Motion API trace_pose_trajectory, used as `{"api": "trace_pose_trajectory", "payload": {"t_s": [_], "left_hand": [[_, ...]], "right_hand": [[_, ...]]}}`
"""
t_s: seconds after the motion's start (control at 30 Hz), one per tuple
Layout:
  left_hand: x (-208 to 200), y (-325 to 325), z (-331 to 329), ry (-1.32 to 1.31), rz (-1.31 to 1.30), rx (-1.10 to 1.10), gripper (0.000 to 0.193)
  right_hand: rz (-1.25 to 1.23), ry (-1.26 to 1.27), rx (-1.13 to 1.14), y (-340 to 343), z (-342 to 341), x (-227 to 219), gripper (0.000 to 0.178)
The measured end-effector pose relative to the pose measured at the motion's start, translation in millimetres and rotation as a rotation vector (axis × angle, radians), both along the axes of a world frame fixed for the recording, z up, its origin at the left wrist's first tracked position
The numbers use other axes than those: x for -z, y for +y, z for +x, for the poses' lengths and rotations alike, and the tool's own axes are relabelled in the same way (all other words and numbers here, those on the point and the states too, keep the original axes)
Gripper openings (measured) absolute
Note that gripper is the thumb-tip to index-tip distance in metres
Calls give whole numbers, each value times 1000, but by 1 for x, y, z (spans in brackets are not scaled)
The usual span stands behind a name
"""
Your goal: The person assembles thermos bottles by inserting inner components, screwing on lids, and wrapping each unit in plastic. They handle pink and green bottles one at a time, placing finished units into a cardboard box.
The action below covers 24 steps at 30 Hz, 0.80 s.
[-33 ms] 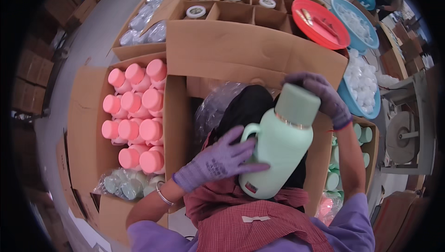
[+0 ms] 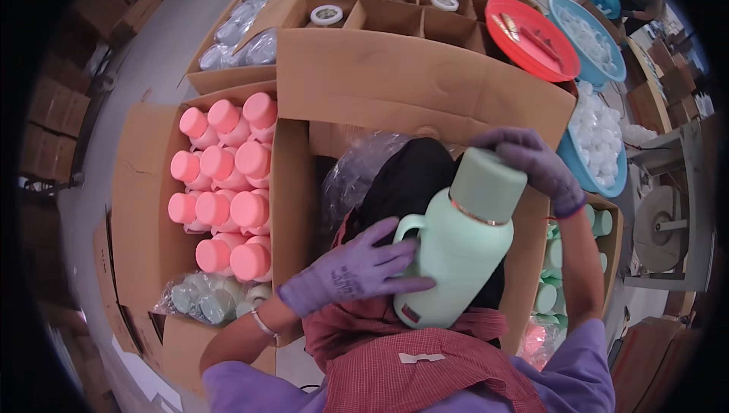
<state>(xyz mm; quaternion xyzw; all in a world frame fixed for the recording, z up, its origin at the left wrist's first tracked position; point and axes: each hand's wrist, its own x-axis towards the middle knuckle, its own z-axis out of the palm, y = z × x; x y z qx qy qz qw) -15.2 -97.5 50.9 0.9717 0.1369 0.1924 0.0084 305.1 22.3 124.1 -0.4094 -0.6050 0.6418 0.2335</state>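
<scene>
A mint-green vacuum flask (image 2: 459,250) with a side handle and a thin copper-coloured ring lies tilted on my lap, its darker green cap (image 2: 490,181) leaning up and to the right. My left hand (image 2: 357,269), in a purple knitted glove, holds the flask's body by the handle, with its fingers reaching across the front. My right hand (image 2: 535,162), gloved the same way, is curled over the top of the cap; part of its grip is hidden behind it. A small dark label (image 2: 411,313) sits low on the flask.
At my left stands a carton of pink-capped flasks (image 2: 216,208). Ahead is a divided carton (image 2: 425,71) with several white-rimmed pieces. A red basin (image 2: 531,39) and blue basins (image 2: 588,37) of white parts are at the far right. Green flasks (image 2: 550,284) fill a carton on the right.
The view has shifted slightly. Both hands stay on the flask, with my left fingers a little lower across its body.
</scene>
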Motion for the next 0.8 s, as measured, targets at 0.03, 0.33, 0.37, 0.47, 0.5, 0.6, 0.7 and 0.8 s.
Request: {"api": "trace_pose_trajectory", "payload": {"t_s": [0.03,0.33,0.37,0.47,0.5,0.6,0.7,0.8], "left_hand": [[-1,-8,-13,-71,-112,26,40],[78,71,-35,-780,-1019,-1089,67],[81,91,-23,-534,-813,-1147,72],[121,127,-12,-513,-638,-1065,79],[145,136,-14,-410,-555,-1108,73],[147,142,-23,-152,-736,-1035,55],[124,131,-27,-552,-1113,-934,39],[90,108,-41,-1325,-1436,-747,32]], "right_hand": [[58,-199,-44,-5,-9,-15,35],[1265,-467,-699,-66,-128,-132,35],[1258,-521,-747,-64,-130,-129,35],[1214,-600,-794,-65,-136,-124,34],[1207,-619,-802,-67,-136,-124,34],[1182,-615,-828,-59,-133,-119,35],[1172,-653,-817,-67,-137,-124,35],[1176,-650,-808,-71,-134,-126,35]]}}
